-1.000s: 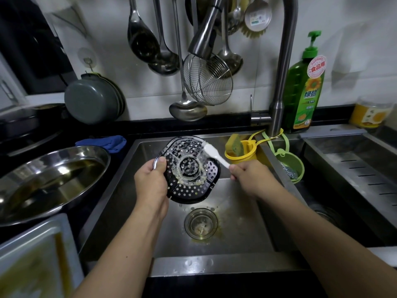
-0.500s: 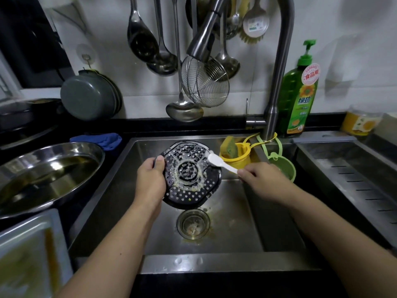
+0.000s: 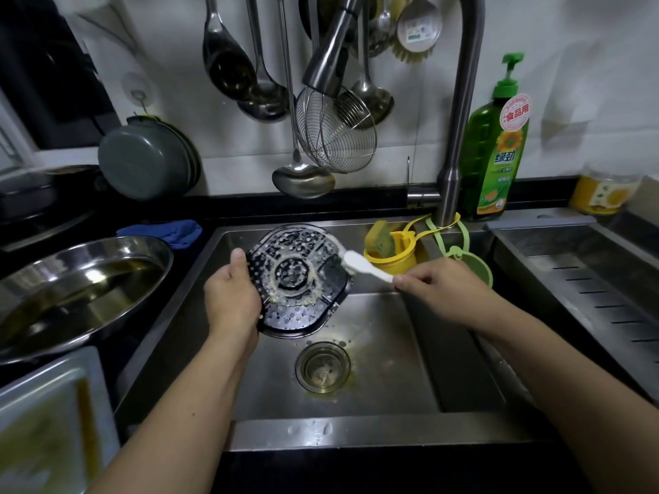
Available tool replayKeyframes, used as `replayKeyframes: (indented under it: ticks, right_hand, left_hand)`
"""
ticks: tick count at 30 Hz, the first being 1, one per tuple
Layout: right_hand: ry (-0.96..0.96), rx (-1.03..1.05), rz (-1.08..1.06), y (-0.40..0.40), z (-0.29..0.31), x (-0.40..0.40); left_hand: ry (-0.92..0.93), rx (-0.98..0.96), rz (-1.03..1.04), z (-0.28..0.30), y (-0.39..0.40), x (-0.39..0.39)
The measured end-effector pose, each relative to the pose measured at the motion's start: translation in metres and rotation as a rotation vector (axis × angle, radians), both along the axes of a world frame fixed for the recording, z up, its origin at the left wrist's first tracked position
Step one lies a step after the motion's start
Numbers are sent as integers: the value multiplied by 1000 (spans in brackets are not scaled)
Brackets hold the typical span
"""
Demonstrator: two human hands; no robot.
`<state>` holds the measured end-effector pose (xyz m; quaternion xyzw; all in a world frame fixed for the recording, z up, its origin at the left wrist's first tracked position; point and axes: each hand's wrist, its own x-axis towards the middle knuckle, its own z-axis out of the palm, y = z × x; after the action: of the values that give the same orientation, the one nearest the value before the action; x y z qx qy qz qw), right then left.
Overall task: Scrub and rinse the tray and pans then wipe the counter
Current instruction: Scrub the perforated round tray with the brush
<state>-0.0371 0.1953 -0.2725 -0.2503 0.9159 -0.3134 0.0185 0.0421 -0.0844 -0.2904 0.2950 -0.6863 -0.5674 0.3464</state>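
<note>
A black perforated tray (image 3: 299, 279), smeared with soapy residue, is held tilted over the steel sink (image 3: 392, 351). My left hand (image 3: 231, 297) grips its left edge, thumb over the rim. My right hand (image 3: 438, 290) holds a white brush (image 3: 363, 265) by the handle, its head pressed on the tray's upper right. A round steel pan (image 3: 71, 290) with oily liquid sits on the left counter. A greasy rectangular tray (image 3: 42, 422) lies at the lower left.
The faucet (image 3: 460, 119) rises behind the sink, its spray head over the tray. A green soap bottle (image 3: 495, 147), a yellow sponge holder (image 3: 388, 251), a blue cloth (image 3: 167, 231), a hanging grey pan (image 3: 146, 162) and hanging ladles (image 3: 303, 176) line the back. A drain rack (image 3: 588, 279) lies right.
The brush head has slid from the tray's upper middle to its upper right edge. My right hand has drawn back to the right. My left hand keeps its grip.
</note>
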Motion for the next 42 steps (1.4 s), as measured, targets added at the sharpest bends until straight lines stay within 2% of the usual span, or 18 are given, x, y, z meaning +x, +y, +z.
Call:
replayKeyframes:
  ticks: [4, 8, 16, 19, 22, 28, 32, 37, 42]
  right_hand:
    - [-2, 28, 9, -2, -1, 1]
    - [117, 4, -96, -10, 3, -7]
    - [-11, 100, -14, -7, -5, 0]
    - [62, 35, -76, -12, -2, -2]
    - [72, -9, -129, -13, -1, -5]
    - [14, 153, -10, -10, -3, 8]
    - [63, 36, -161, -19, 4, 9]
    - [-99, 119, -53, -28, -2, 20]
    - [3, 37, -185, -28, 0, 17]
  left_hand:
    - [-26, 2, 10, -1, -3, -2]
    - [-17, -25, -54, -6, 9, -8]
    - [-9, 22, 65, -1, 0, -2]
    - [-4, 48, 10, -2, 3, -4]
    - [-42, -10, -9, -2, 12, -4]
    - [-30, -4, 90, 2, 1, -1]
    - [-11, -62, 19, 1, 12, -3]
    - [20, -50, 70, 1, 11, -2]
    - [34, -42, 58, 3, 15, -2]
